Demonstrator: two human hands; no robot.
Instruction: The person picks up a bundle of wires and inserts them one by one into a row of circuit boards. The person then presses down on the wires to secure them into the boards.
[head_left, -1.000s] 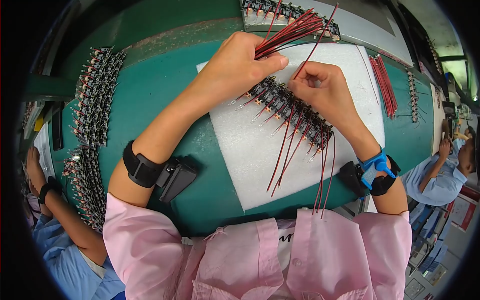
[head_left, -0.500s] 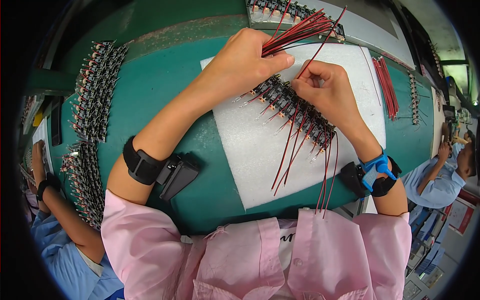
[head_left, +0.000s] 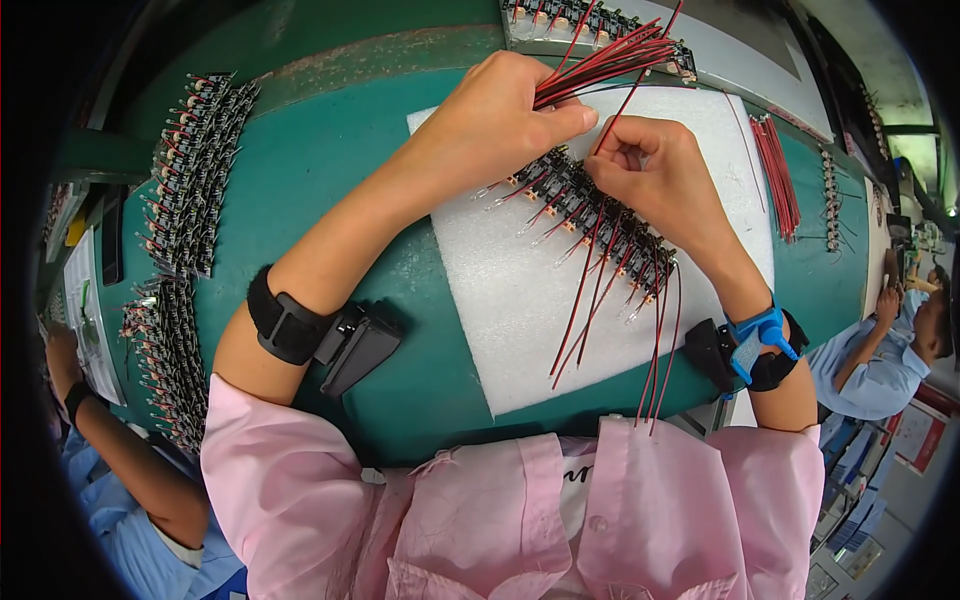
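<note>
My left hand (head_left: 510, 112) is closed round a bundle of red and black wires (head_left: 610, 68), whose free ends fan out to the upper right. Beside it, my right hand (head_left: 650, 170) pinches one red-and-black wire (head_left: 626, 108) that slants up past the bundle. Right below both hands lies a row of small black circuit boards (head_left: 590, 220) with clear bulb-like parts along its near side. Several wires (head_left: 578, 320) trail from the row toward me. The row rests on a white foam sheet (head_left: 490, 330); my right fingertips hide part of it.
Stacked rows of similar boards (head_left: 190, 180) stand at the left of the green table (head_left: 330, 150). Another red wire bundle (head_left: 775, 180) and a thin board strip (head_left: 830, 200) lie at the right. A metal ledge (head_left: 720, 70) runs behind. People in blue sit on both sides.
The view has shifted slightly. My hands keep nearly the same pose over the board row, the bundle still in my left. The person at the left has lowered an arm.
</note>
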